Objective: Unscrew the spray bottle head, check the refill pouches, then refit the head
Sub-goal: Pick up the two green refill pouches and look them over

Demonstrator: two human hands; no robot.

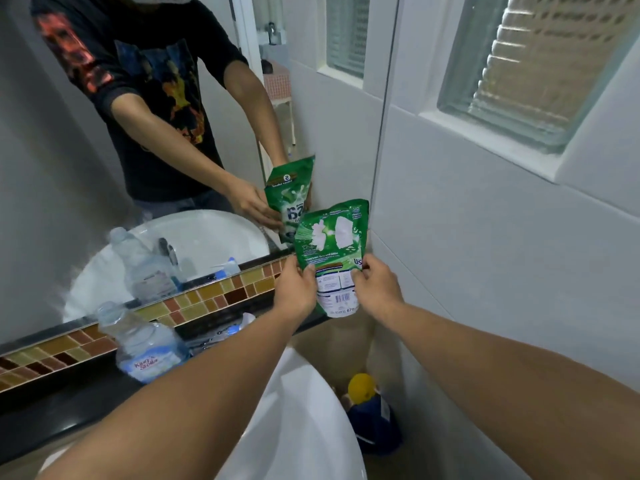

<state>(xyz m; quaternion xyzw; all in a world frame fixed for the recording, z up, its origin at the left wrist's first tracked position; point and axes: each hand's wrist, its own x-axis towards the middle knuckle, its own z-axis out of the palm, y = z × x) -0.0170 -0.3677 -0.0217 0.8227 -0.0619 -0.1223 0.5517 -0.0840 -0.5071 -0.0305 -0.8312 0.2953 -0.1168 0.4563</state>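
Big mirror (86,168) takes up the left wall, with a strip of brown and yellow mosaic tile (194,303) along its bottom edge and a frosted window (540,64) off to the right in the white tiled wall. Below that is a white sink (311,427) sitting in a dark bench (52,410). A clear water bottle (142,344) stands on the bench close to the mirror, label facing out. Down on the floor in the corner beside the sink there's a dark blue bottle with a yellow cap (372,414). The green refill pouch (334,258) is held up in the air right by the mirror's edge, back side with the barcode toward the camera, its front showing in the reflection. Left hand (294,289) has its grip clamped on the pouch's lower left edge, right hand (379,285) is clamped on the lower right, thumbs on the printed panel.
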